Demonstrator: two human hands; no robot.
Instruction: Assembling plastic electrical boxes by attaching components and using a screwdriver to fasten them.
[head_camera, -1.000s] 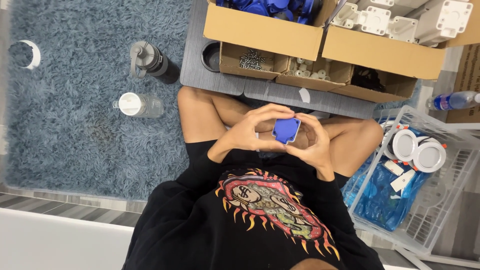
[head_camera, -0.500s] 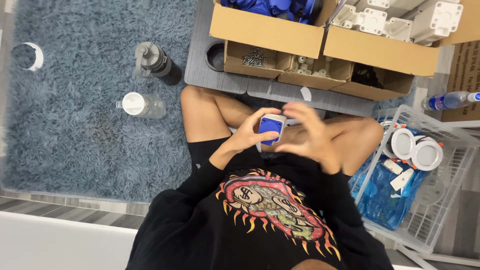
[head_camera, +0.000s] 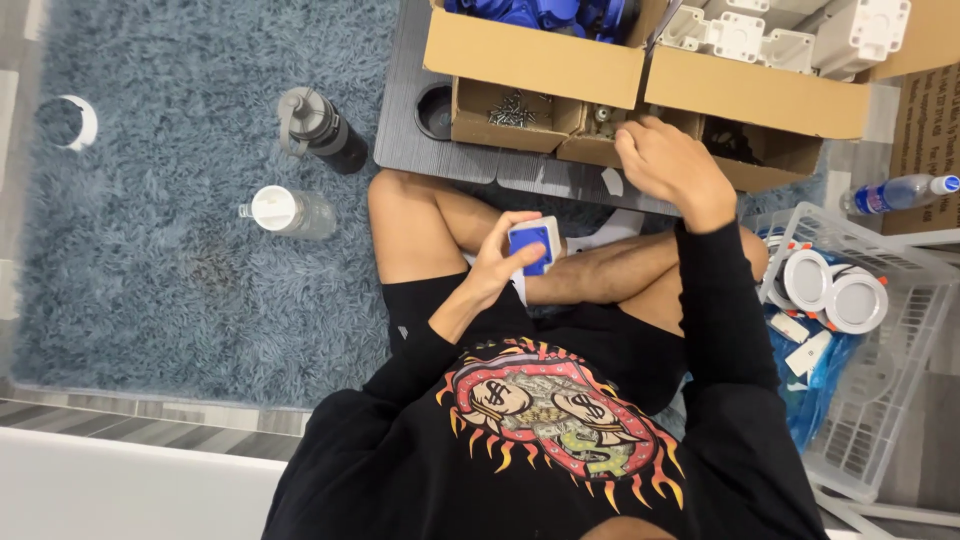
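Blue-and-white square plastic part (head_camera: 533, 243) sits gripped in the left hand (head_camera: 500, 262) above the crossed legs, not yet fitted with anything; farther out, the right hand (head_camera: 668, 160), fingers curled and seemingly empty, reaches into the small brown cardboard box of hardware (head_camera: 610, 135) on the grey tabletop (head_camera: 410, 140).

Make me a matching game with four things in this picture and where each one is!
Things:
1. blue and white block
2. clear bottle
3. white round lights
4. screws

Places:
A. in the white basket
B. in a small cardboard box
C. in the left hand
D. lying on the blue rug

Pairs: 1-C, 2-D, 3-A, 4-B
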